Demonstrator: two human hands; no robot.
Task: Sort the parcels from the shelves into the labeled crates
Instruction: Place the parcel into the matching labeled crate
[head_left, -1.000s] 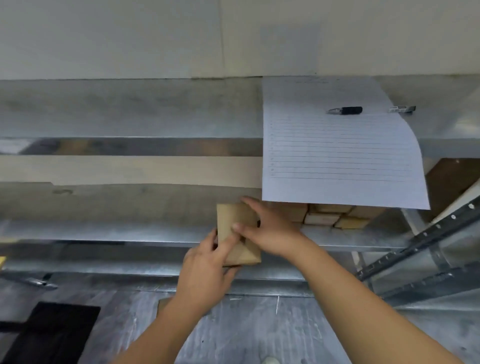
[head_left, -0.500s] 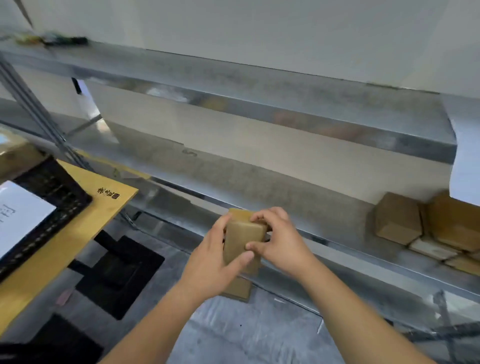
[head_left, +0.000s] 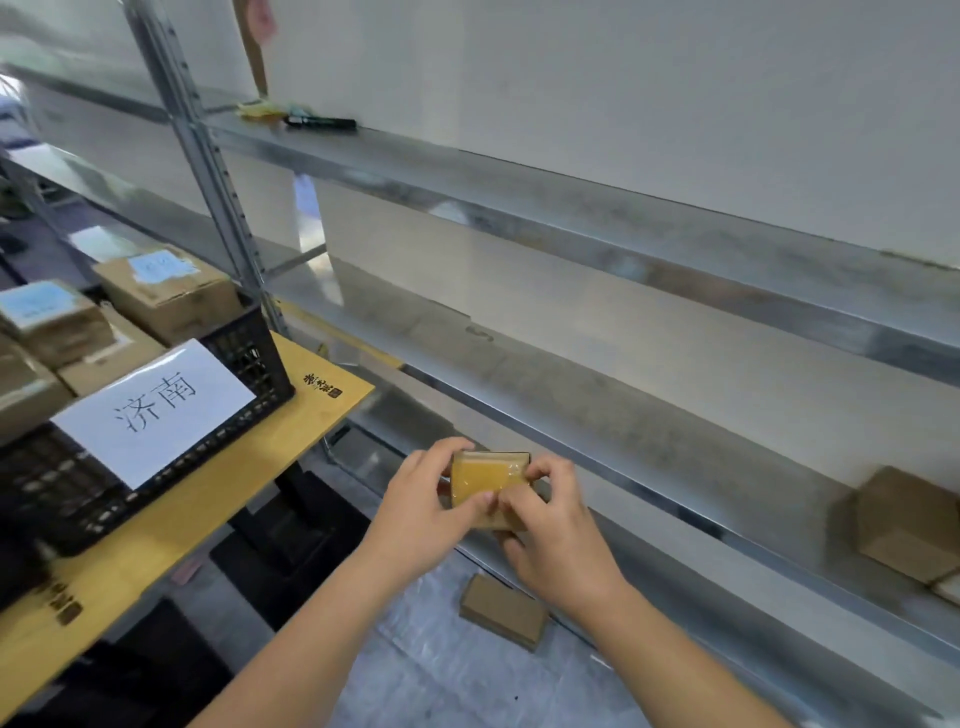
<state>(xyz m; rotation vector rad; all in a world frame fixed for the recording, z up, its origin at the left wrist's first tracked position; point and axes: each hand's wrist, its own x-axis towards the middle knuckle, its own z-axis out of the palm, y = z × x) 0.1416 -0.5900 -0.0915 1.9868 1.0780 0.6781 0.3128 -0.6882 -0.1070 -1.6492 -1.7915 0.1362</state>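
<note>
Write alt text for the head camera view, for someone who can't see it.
Both hands, left hand and right hand, hold a small taped cardboard parcel in front of metal shelves. At left, a black crate with a white paper label holds boxes on a yellow table; another parcel lies on the floor.

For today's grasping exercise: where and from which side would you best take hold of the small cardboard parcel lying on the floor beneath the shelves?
Come from above. The floor parcel lies flat with its broad face up and open floor around it, so a grip would probably best span its two long side edges. The shelf rail overhangs its far side, so approach from the near, aisle side. Both hands are currently busy holding another parcel.
</note>
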